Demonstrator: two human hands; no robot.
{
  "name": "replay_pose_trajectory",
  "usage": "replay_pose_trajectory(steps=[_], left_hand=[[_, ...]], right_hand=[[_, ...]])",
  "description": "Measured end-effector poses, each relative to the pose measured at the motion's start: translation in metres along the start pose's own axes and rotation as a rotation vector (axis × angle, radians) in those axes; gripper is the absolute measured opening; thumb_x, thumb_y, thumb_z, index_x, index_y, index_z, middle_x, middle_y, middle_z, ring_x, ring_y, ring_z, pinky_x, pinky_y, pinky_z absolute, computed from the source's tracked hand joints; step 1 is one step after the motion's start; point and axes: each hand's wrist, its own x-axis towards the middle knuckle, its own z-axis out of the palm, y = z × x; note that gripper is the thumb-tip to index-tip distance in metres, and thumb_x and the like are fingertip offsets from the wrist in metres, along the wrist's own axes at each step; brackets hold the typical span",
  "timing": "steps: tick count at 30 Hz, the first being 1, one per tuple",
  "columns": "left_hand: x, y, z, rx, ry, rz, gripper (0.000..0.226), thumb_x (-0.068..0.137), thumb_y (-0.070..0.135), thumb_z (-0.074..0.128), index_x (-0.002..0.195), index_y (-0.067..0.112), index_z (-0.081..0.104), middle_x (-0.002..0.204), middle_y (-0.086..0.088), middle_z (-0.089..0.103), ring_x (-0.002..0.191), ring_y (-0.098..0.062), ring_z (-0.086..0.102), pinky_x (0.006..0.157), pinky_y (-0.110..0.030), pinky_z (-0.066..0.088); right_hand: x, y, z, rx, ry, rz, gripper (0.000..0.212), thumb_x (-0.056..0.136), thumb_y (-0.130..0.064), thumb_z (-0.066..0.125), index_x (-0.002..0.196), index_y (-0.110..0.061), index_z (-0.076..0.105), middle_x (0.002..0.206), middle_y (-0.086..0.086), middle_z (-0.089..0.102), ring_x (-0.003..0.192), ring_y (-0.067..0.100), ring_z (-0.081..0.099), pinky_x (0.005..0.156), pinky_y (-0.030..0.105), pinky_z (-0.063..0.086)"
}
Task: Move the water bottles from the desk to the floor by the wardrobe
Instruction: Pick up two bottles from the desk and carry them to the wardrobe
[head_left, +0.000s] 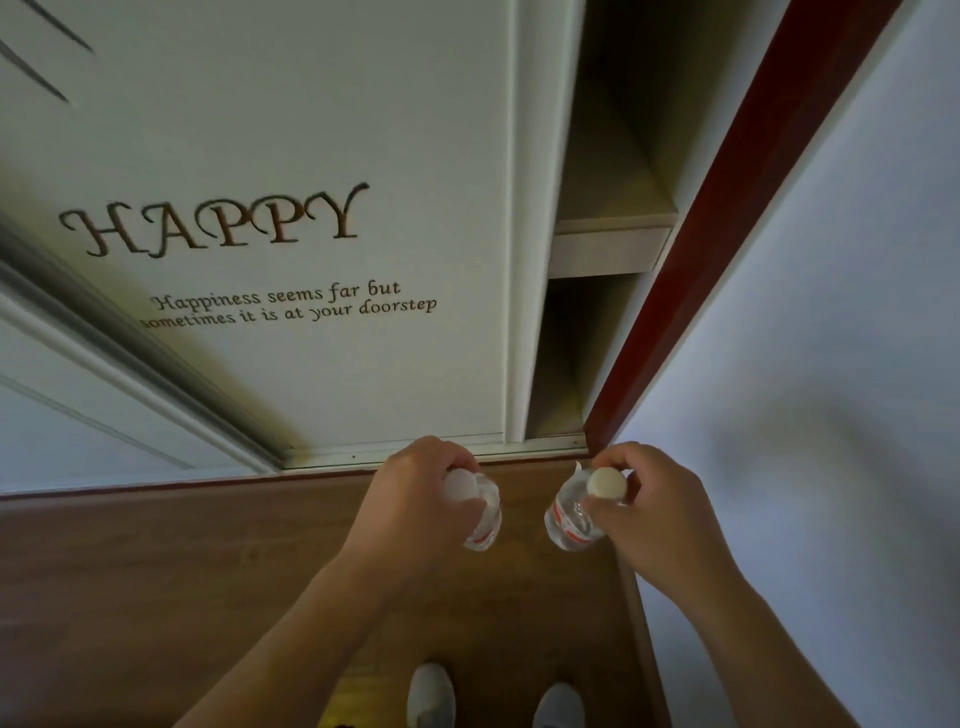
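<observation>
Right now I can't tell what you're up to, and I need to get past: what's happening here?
A person stands at the wardrobe, holding two clear water bottles by their tops. The left hand grips one bottle, the right hand the other bottle. Both are low over the wooden floor near the sliding door's track; whether they touch it yet is unclear.

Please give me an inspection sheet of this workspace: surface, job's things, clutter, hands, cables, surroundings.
Surface: brown wood-look floor, running up to the wardrobe's bottom rail.
Job's things: two clear water bottles, left bottle and right bottle, both capped, upright, apart, over the floor; whether they touch it cannot be told.
Clutter: nothing seen.
Hands: left hand grips the left bottle's top; right hand grips the right bottle's neck, cap visible.
Cables: nothing seen.
Surroundings: white sliding wardrobe door lettered HAPPY, open shelf compartment beside it, red-brown frame, white wall, two light shoes below.
</observation>
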Motion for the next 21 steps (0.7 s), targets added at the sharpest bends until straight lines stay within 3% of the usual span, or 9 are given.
replay_pose_trajectory(steps=[5, 8, 14, 21], left_hand=[[0.067, -0.073, 0.087, 0.019, -0.007, 0.077, 0.016, 0.078, 0.026, 0.073, 0.087, 0.034, 0.063, 0.088, 0.017, 0.06, 0.078, -0.002, 0.059, 0.062, -0.015, 0.045], [0.104, -0.116, 0.144, 0.057, -0.034, 0.118, 0.013, 0.078, 0.028, 0.073, 0.088, 0.031, 0.064, 0.088, 0.016, 0.06, 0.077, -0.001, 0.058, 0.062, -0.015, 0.045], [0.17, -0.197, 0.246, 0.075, -0.036, 0.142, 0.021, 0.075, 0.028, 0.078, 0.087, 0.033, 0.063, 0.085, 0.017, 0.06, 0.076, -0.003, 0.058, 0.062, -0.021, 0.048], [0.23, -0.254, 0.345, 0.104, -0.045, 0.202, 0.023, 0.073, 0.026, 0.078, 0.093, 0.026, 0.068, 0.089, 0.013, 0.063, 0.081, -0.005, 0.059, 0.072, -0.031, 0.055]], right_hand=[[0.059, 0.084, 0.077, 0.008, 0.024, 0.052, 0.028, 0.081, -0.031, 0.078, 0.102, -0.035, 0.06, 0.098, -0.017, 0.063, 0.087, 0.009, 0.063, 0.084, 0.029, 0.057], [0.09, 0.135, 0.121, -0.011, 0.033, 0.053, 0.026, 0.082, -0.028, 0.078, 0.098, -0.036, 0.059, 0.092, -0.02, 0.061, 0.085, 0.008, 0.062, 0.08, 0.025, 0.056], [0.148, 0.232, 0.194, -0.063, -0.001, 0.055, 0.025, 0.082, -0.03, 0.077, 0.096, -0.038, 0.058, 0.087, -0.026, 0.058, 0.083, 0.003, 0.06, 0.07, 0.012, 0.048], [0.2, 0.32, 0.256, -0.153, -0.042, 0.045, 0.029, 0.079, -0.027, 0.08, 0.097, -0.035, 0.058, 0.095, -0.015, 0.063, 0.087, 0.008, 0.061, 0.075, 0.022, 0.054]])
